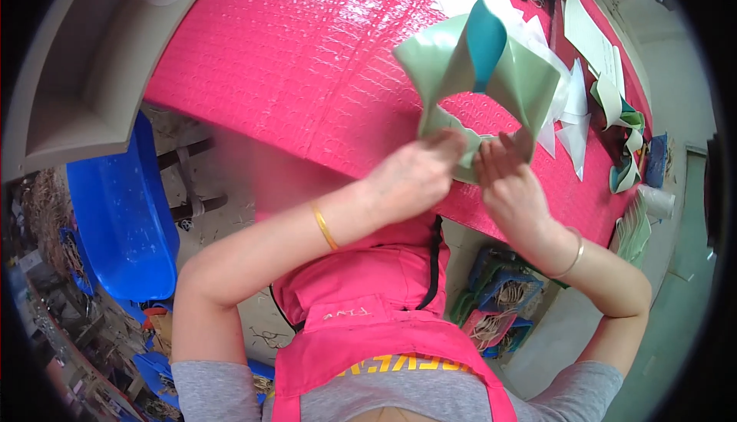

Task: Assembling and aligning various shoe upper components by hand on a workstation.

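From my remote station I have the left hand (418,175) and the right hand (513,188) close together, fingers pinched on the near rim of a pale green piece (523,84) with a teal panel (486,42), held over the pink table (292,61) by its near edge, though whether it touches I can't tell.

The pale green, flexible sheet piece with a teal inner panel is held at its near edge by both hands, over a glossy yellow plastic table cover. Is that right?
Not quite: the glossy plastic table cover is pink, not yellow, as the head view shows. The left hand and right hand do hold the pale green, flexible sheet piece at its near edge.
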`<state>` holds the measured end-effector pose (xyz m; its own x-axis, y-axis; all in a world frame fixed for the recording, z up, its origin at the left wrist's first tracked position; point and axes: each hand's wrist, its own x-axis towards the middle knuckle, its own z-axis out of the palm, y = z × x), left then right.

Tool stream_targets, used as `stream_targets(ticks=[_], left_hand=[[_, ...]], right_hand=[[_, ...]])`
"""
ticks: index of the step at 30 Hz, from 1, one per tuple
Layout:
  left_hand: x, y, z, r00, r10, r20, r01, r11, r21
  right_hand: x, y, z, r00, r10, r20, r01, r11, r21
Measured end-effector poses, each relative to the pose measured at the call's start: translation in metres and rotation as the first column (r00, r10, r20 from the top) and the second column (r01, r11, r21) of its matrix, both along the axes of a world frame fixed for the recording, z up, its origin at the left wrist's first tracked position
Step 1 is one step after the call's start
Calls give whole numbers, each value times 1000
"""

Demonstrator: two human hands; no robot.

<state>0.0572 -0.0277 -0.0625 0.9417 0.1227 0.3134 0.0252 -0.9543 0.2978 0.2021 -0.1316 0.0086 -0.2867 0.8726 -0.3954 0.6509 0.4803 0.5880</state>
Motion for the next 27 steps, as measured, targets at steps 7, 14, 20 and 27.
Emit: stream_targets(ticks=[7,14,20,27], left_hand=[[-9,14,-7,994,43,96,-17,967,-255],[13,-7,4,992,127,-6,-128,990,-62],[21,-8,-20,982,115,152,-128,988,82],[34,-12,14,924,350,153,-219,813,-540]], right_hand=[[-14,-2,1,998,-68,3,68,998,-1],[-6,6,4,1000,-24,-16,24,1000,-6],[10,13,0,979,22,-203,-21,1000,3],[2,50,56,905,-97,-414,6,976,-217]])
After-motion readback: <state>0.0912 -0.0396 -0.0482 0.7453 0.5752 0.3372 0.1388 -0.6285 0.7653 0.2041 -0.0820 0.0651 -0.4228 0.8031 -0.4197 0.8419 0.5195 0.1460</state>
